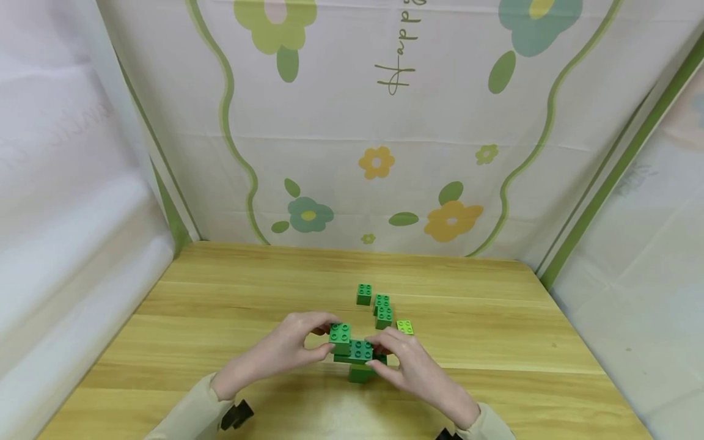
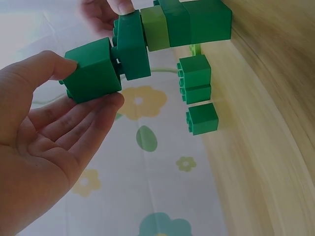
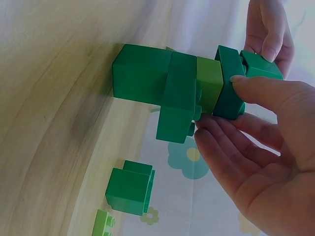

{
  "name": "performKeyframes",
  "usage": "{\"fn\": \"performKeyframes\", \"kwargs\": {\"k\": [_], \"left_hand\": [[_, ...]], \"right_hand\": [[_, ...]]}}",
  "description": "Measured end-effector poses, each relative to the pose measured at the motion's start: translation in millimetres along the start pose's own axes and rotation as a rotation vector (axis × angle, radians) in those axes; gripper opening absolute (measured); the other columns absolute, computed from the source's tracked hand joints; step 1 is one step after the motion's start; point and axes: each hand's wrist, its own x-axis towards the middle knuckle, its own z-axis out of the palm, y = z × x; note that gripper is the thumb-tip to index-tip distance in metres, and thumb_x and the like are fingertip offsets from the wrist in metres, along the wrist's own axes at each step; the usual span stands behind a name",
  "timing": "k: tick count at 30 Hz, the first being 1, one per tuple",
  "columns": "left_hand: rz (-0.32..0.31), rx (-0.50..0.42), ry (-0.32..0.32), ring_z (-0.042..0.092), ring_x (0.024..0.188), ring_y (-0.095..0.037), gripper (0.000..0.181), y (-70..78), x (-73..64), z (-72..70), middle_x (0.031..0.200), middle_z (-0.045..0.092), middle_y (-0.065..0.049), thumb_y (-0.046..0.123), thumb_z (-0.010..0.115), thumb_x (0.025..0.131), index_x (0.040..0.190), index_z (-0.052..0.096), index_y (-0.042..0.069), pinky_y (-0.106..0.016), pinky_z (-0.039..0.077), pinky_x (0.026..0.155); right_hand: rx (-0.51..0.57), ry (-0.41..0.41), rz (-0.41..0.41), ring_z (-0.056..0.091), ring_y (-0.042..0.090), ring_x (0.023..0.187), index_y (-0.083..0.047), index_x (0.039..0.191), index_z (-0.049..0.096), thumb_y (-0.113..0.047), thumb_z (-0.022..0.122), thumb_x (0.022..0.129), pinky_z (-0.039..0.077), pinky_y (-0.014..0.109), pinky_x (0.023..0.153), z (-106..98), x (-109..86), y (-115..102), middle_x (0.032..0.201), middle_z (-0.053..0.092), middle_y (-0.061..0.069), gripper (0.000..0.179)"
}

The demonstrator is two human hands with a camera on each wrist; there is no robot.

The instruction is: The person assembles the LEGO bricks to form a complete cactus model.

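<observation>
Left wrist view: the left grip [image 2: 44, 152], closed, pinches a green square plastic block [image 2: 93, 71] at the studs of a dark green oblong plastic block [image 2: 134, 46], a gap showing between. The right grip [image 1: 407, 363] pinches that oblong block atop a green plastic stack [image 2: 209, 22] on the wooden table [image 1: 220, 293]. Best, probably, to brace the overhanging end, then press straight down

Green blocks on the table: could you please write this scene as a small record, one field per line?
Left hand: pinches a green block atop the stack, not fully pressed down
Right hand: holds the stack near its top
Loose: three green blocks and one light green block, beyond the stack
Support: wooden table
Background: white cloth printed with flowers
</observation>
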Motion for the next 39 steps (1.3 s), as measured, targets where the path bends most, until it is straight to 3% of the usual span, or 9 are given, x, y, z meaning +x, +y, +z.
{"fn": "performKeyframes", "kwargs": {"k": [16,28,39], "left_hand": [[-0.011,0.005,-0.01,0.07,0.092,-0.012,0.035,-3.4,-6.6,-3.5,0.11,0.074,-0.008,0.004,0.074,0.085,0.119,0.065,0.002,-0.022,0.061,0.078],[0.033,0.055,-0.035,0.069,0.092,-0.01,0.034,-2.9,-5.5,-5.9,0.107,0.074,-0.006,0.005,0.073,0.086,0.119,0.066,0.003,-0.018,0.06,0.079],[0.089,0.084,0.007,0.07,0.093,-0.012,0.035,-4.9,-8.7,-1.1,0.106,0.073,-0.005,0.006,0.074,0.086,0.12,0.066,0.002,-0.017,0.059,0.081]], "right_hand": [[0.002,-0.001,0.009,0.069,0.013,0.088,-0.005,0.113,0.067,-0.017,0.074,0.089,0.06,0.019,0.075,-0.5,-0.7,0.0,0.104,0.071,0.003,0.029],[0.001,0.008,-0.013,0.069,0.013,0.087,-0.004,0.113,0.066,-0.015,0.075,0.088,0.06,0.018,0.074,-0.2,-0.9,0.4,0.103,0.07,0.004,0.029],[0.006,0.003,0.004,0.069,0.013,0.086,-0.004,0.112,0.066,-0.015,0.076,0.087,0.06,0.018,0.075,-0.1,0.1,-0.6,0.103,0.07,0.004,0.029]]}}
